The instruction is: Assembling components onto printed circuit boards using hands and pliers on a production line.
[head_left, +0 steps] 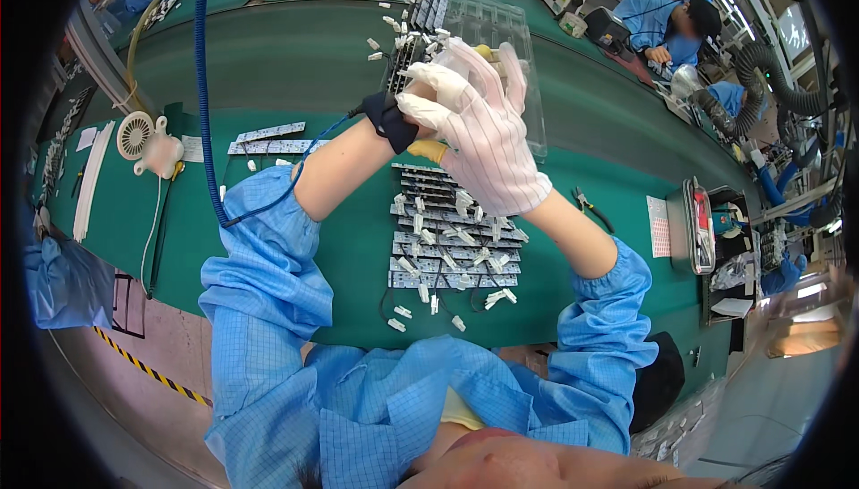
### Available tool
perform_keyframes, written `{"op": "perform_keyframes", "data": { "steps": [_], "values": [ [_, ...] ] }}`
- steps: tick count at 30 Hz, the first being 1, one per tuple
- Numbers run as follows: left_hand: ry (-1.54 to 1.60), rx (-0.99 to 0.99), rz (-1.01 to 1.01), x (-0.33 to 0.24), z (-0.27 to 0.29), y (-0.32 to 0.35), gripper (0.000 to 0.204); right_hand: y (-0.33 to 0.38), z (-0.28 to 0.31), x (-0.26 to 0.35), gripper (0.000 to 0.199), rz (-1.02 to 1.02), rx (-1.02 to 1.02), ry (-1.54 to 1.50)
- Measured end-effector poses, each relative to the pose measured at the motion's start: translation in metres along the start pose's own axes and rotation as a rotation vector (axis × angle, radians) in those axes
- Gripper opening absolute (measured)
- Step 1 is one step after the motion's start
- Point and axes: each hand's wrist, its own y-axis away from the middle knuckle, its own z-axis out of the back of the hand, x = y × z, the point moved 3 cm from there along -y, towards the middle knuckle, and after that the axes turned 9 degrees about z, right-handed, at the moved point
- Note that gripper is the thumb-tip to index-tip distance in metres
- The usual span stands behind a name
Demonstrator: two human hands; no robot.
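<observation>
My right hand (490, 136), in a white striped glove, reaches across my left wrist. Its thumb and forefinger close at the edge of the black wrist strap (390, 122), and the other fingers stretch away from me. Most of my left hand (428, 147) is hidden behind the glove; a yellow-covered finger shows below it. A blue cord (315, 142) runs from the strap. Nearer to me lie rows of narrow circuit boards (455, 256) with white connectors on short black wires. More upright boards (431, 10) stand beyond my hands, beside a clear plastic tray (535, 118).
Two loose board strips (279, 146) and a small white fan (157, 151) lie to the left. A coiled blue cable (202, 68) hangs in front. Pliers (592, 210), a labelled sheet (659, 226) and a metal box (689, 229) are at right. A co-worker (653, 19) sits across the bench.
</observation>
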Motion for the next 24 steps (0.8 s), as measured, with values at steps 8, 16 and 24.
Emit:
{"op": "perform_keyframes", "data": {
  "steps": [8, 16, 24],
  "values": [
    [-0.664, -0.209, -0.037, -0.012, -0.002, 0.005, 0.067, 0.005, -0.013, -0.001, 0.027, -0.189, -0.071, -0.339],
    [-2.203, -0.57, -0.306, -0.027, -0.039, 0.01, 0.025, 0.003, 0.033, -0.024, 0.018, -0.175, 0.146, -0.225],
    [-1.995, -0.653, 0.036, 0.007, -0.053, 0.058, 0.026, 0.021, 0.012, 0.012, 0.034, -0.067, -0.021, -0.349]
  ]
}}
